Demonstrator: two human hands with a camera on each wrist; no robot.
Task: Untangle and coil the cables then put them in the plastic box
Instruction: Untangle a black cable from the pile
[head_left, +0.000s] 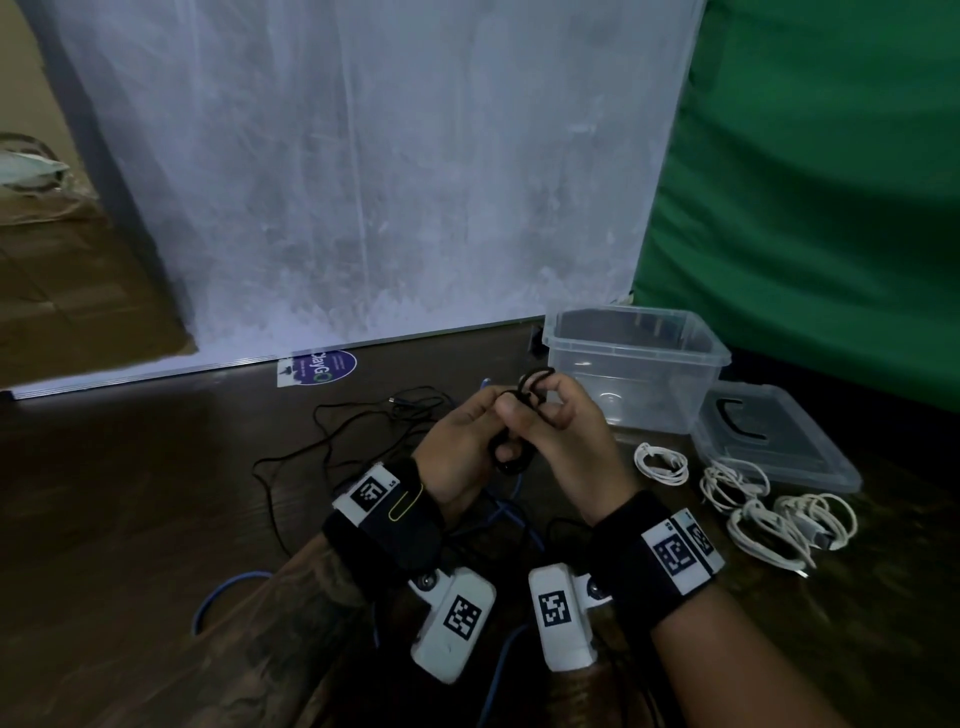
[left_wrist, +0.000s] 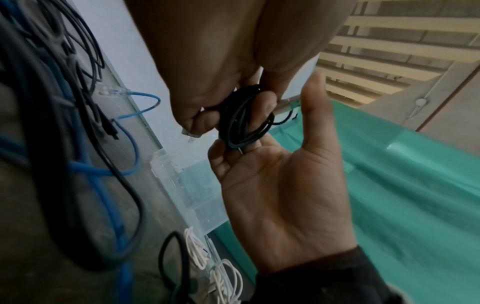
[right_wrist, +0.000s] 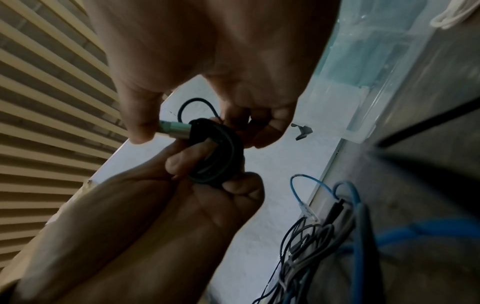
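A small black cable coil (head_left: 515, 460) hangs above the table between both hands. My left hand (head_left: 491, 413) grips its lower part with curled fingers. My right hand (head_left: 545, 405) pinches the coil's top loop, with the thumb up. In the right wrist view the coil (right_wrist: 221, 162) has a metal plug (right_wrist: 175, 128) under the right thumb. In the left wrist view a right finger pokes through the coil (left_wrist: 242, 123). The clear plastic box (head_left: 571, 343) stands open just behind the hands. Loose black cables (head_left: 337, 431) and a blue cable (head_left: 234, 584) lie tangled on the table.
The box's lid (head_left: 779, 447) lies flat to the right of the box. Several coiled white cables (head_left: 769, 525) lie in front of the lid. A white board leans at the back, with a green cloth (head_left: 805, 208) at the right. A round sticker (head_left: 322, 368) is on the dark table.
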